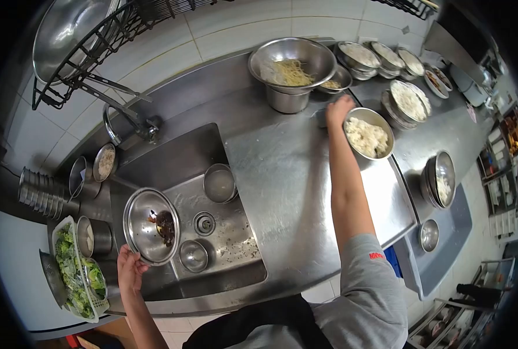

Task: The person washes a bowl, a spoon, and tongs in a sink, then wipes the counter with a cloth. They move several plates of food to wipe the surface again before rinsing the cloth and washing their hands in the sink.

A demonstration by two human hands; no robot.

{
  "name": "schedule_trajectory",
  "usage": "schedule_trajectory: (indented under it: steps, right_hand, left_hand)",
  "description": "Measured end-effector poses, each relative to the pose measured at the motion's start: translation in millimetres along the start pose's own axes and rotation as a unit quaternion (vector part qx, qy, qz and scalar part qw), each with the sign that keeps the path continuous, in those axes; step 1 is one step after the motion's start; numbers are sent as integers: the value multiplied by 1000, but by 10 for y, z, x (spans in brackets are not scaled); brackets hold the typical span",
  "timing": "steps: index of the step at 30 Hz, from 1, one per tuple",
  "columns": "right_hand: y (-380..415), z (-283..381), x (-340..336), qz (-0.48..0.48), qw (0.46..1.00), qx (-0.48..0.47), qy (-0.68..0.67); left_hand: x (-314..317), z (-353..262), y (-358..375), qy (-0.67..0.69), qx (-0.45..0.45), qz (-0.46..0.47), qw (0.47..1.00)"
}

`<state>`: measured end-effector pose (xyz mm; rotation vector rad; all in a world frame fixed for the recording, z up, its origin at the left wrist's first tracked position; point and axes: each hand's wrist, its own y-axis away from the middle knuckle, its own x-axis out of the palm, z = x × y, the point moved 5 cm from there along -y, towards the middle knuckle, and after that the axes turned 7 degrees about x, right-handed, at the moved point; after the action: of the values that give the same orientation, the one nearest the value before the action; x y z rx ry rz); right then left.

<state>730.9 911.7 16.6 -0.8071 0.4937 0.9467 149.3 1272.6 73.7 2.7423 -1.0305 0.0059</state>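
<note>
My left hand (132, 267) grips the near rim of a metal bowl (132, 224), which is over the left part of the sink. Dark brown food scraps (165, 228) lie inside that bowl. Out to the right, my right hand (340, 111) is closed at the upper left rim of a round bowl of white rice (367, 138); its fingertips are partly hidden. Below, in the sink (218, 224), are a larger metal bowl (219, 183) and a small metal bowl (194, 256), either side of the drain (204, 224).
A large bowl of yellow shreds (294, 72) sits on a pot at the back. Several rice-filled bowls (361, 55) line the right rear. Stacked bowls (436, 180) stand at right, above a grey tub (445, 250). Left are a faucet (112, 125) and a broccoli basket (80, 270).
</note>
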Motion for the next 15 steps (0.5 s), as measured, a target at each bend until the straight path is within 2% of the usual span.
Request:
schedule_trajectory:
  steps: [1, 3, 5, 6, 8, 9, 10, 11, 13, 15]
  right_hand:
    - [-51, -72, 56, -45, 997, 29, 54]
    - [-220, -284, 196, -70, 989, 130, 12]
    - [-311, -349, 358, -35, 996, 75, 20]
    - [-260, -255, 310, -16, 998, 6, 54]
    - [45, -173, 409, 27, 998, -43, -40]
    - [413, 28, 226, 18, 992, -67, -110]
    - [713, 88, 370, 52, 982, -74, -166]
    - [1147, 386, 201, 100, 975, -84, -182]
    - [2015, 878, 122, 116, 949, -192, -221]
    - [2734, 1289, 112, 197, 915, -257, -243]
  left_hand:
    - [-10, 13, 19, 2, -8, -5, 1000]
    - [-85, 54, 31, 0, -13, -19, 1000]
    - [-101, 36, 68, -14, -23, -39, 999]
    - [-108, 32, 72, -18, -27, -44, 999]
    - [-91, 0, 88, -21, -16, -29, 999]
    - [-84, -4, 63, -19, -18, -29, 999]
    - [-64, -7, 45, -29, -11, -23, 999]
    - [-34, -14, 28, -39, -3, -16, 999]
    - [100, -29, -33, -35, 2, -6, 999]
    - [228, -68, -66, -34, 8, 5, 999]
